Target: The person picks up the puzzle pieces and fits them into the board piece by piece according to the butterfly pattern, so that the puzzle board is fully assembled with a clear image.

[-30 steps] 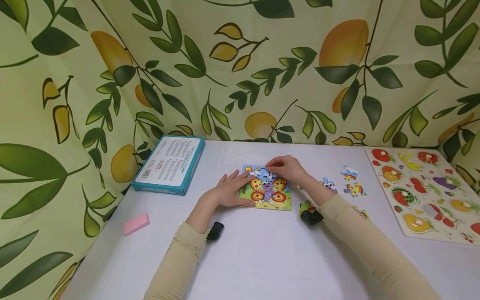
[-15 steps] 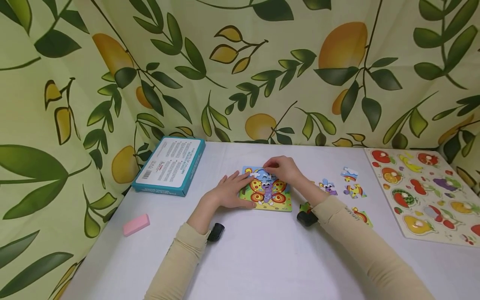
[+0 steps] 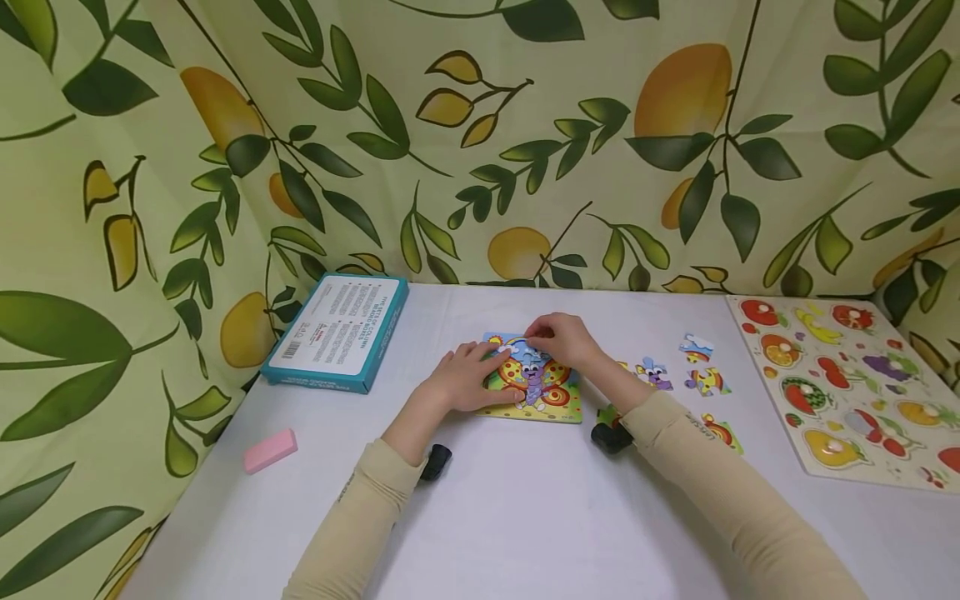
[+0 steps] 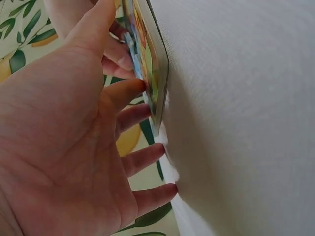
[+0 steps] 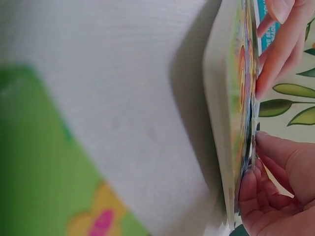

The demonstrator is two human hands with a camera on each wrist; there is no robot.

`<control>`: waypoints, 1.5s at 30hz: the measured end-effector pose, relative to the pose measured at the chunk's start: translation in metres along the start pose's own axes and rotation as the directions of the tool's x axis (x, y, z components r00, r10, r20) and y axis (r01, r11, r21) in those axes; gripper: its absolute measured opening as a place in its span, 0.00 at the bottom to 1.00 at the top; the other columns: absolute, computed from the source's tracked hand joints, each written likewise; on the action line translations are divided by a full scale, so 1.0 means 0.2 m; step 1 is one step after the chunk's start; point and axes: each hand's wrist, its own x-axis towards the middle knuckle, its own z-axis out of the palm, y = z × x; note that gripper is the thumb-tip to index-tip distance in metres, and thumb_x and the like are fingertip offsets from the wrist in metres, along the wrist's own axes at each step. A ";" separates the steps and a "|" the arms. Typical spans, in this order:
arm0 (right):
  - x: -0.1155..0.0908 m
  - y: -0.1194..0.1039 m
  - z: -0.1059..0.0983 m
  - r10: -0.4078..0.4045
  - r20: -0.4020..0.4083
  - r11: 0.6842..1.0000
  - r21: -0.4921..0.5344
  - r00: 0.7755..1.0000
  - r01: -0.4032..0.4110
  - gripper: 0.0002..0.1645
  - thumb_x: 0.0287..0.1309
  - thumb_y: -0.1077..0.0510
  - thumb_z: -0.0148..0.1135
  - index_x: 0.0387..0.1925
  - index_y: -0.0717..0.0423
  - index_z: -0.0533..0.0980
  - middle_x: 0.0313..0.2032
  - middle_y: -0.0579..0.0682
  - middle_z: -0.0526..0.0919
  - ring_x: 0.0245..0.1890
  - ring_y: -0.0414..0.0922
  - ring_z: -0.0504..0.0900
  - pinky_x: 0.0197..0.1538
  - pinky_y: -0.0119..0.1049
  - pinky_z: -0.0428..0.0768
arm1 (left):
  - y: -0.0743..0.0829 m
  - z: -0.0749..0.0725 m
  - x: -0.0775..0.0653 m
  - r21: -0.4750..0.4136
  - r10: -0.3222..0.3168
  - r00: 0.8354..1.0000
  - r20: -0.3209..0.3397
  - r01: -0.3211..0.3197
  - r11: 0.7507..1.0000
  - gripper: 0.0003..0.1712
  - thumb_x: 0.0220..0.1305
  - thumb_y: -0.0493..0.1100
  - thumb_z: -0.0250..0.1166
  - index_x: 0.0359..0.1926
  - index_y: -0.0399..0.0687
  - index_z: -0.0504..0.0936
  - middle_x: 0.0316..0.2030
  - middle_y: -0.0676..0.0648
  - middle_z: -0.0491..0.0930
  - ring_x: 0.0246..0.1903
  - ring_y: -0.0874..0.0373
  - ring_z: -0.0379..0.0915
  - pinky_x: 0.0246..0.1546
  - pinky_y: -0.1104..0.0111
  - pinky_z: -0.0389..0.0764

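A small square puzzle board (image 3: 566, 410) with a butterfly picture lies on the white table. My left hand (image 3: 467, 382) rests on its left side, thumb and fingers extended; in the left wrist view some fingertips touch the board (image 4: 158, 59) and others reach past its edge. At the board's top, my right hand (image 3: 570, 342) pinches a blue puzzle piece (image 3: 525, 350) with cloud colours between thumb and fingers. The right wrist view has these fingers (image 5: 273, 147) close against the board's face (image 5: 221, 93). The piece is partly hidden by the fingers.
Several loose puzzle pieces (image 3: 708, 382) lie to the right, some partly behind my right forearm. Farther right is a fruit peg board (image 3: 765, 375). A teal-edged box (image 3: 337, 333) sits at the back left, with a pink block (image 3: 270, 451) in front of it. Patterned cloth hangs behind.
My left hand has shifted a little to the right, its thumb now higher on the butterfly. The right hand has moved slightly left, still holding the piece at the board's top.
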 end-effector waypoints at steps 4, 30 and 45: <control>0.00 0.00 -0.01 -0.003 0.003 1.000 -0.011 1.000 0.003 0.09 0.63 0.57 0.65 0.42 0.59 0.82 0.36 0.52 0.81 0.38 0.49 0.74 0.45 0.41 0.74 | 0.00 0.00 0.00 0.006 0.001 1.000 -0.009 0.000 1.000 0.48 0.59 0.77 0.52 0.75 0.64 0.57 0.73 0.50 0.55 0.72 0.45 0.47 0.68 0.44 0.52; -0.04 0.08 -0.09 -0.062 0.144 0.998 -0.007 0.988 0.063 0.18 0.54 0.56 0.73 0.45 0.60 0.81 0.36 0.53 0.75 0.38 0.48 0.70 0.40 0.38 0.69 | 0.02 -0.01 0.02 -0.028 0.121 0.989 -0.081 -0.124 0.992 0.44 0.64 0.69 0.56 0.72 0.48 0.65 0.70 0.42 0.60 0.71 0.44 0.49 0.71 0.54 0.51; -0.05 0.10 -0.08 -0.075 0.132 0.997 0.034 0.988 0.071 0.18 0.54 0.56 0.73 0.46 0.60 0.82 0.38 0.53 0.75 0.38 0.47 0.70 0.41 0.37 0.70 | 0.09 -0.01 0.07 -0.053 0.216 0.976 -0.007 -0.216 0.975 0.41 0.68 0.65 0.54 0.74 0.50 0.59 0.73 0.47 0.57 0.72 0.52 0.51 0.69 0.57 0.58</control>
